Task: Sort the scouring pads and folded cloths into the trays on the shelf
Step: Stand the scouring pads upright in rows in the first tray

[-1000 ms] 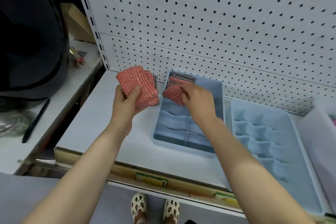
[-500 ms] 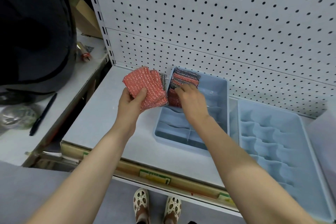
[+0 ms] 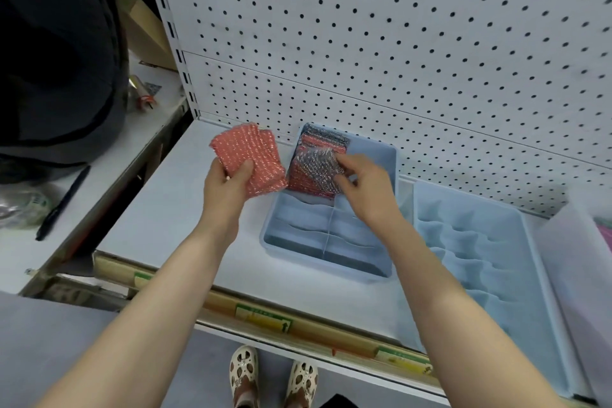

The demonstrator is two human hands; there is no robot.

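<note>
Head view, looking down on a white shelf [image 3: 172,209] backed by a pegboard [image 3: 397,43]. The left hand [image 3: 227,182], at about ten o'clock from the middle of the frame, grips a small stack of red pads [image 3: 250,156] with the thumb curled over their front face and the fingers behind; the stack is raised over the shelf, just beside the left rim of the near tray [image 3: 275,235]. The right hand [image 3: 366,185], at about one o'clock, pinches a silver-grey pad [image 3: 318,164] between thumb and fingertips; this pad is tilted and lies against the pads in the tray [image 3: 323,142], which stand packed in the tray's far left compartment, red and dark grey edges showing. Whether the pinched pad is already seated among them cannot be told. The near compartments of this blue tray are divided by wavy walls. A second, paler tray [image 3: 530,275] sits to the right at four o'clock, close beside the first. At nine o'clock a black pen [image 3: 63,204] lies on a side table [image 3: 20,258]. At six o'clock, below the shelf edge, a pair of pale shoes [image 3: 273,378] stands on the floor.
</note>
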